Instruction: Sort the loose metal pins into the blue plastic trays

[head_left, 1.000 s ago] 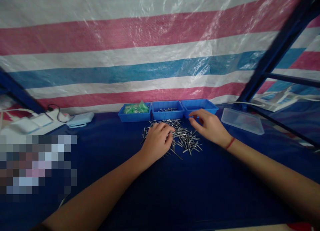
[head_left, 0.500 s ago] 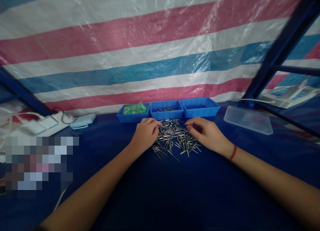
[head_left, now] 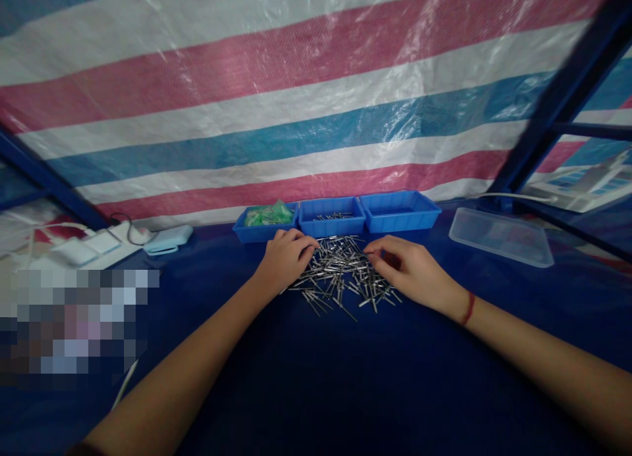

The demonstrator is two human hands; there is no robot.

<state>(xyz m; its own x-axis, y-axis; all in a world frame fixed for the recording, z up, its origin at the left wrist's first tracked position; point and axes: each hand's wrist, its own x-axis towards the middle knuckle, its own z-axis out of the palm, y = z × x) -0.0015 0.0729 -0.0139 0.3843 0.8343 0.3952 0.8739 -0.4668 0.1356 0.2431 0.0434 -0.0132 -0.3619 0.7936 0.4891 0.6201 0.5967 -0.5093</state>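
A loose pile of silver blind rivets (head_left: 340, 265) with long thin pins lies on the blue tabletop (head_left: 316, 383). My left hand (head_left: 286, 258) rests at the pile's left edge, its fingers curled and its thumb close to the index finger. Whatever those fingertips hold, if anything, is hidden. At the right edge is my right hand (head_left: 415, 268), with a red cord round the wrist. Its thumb and index fingertip come together in a pinch over the rivets; anything between them is too small to make out.
Behind the pile stand three blue bins: one with green plastic packaging (head_left: 269, 214), a middle bin (head_left: 332, 228) with some rivets, and a right bin (head_left: 399, 220). A clear plastic lid (head_left: 501, 237) lies right. A power strip (head_left: 111, 242) and a light-blue case (head_left: 168, 239) sit left.
My left hand has shifted slightly left, and rivet pins now show beneath it. My right fingertips have drawn closer together at the pile. The view has shifted a little.
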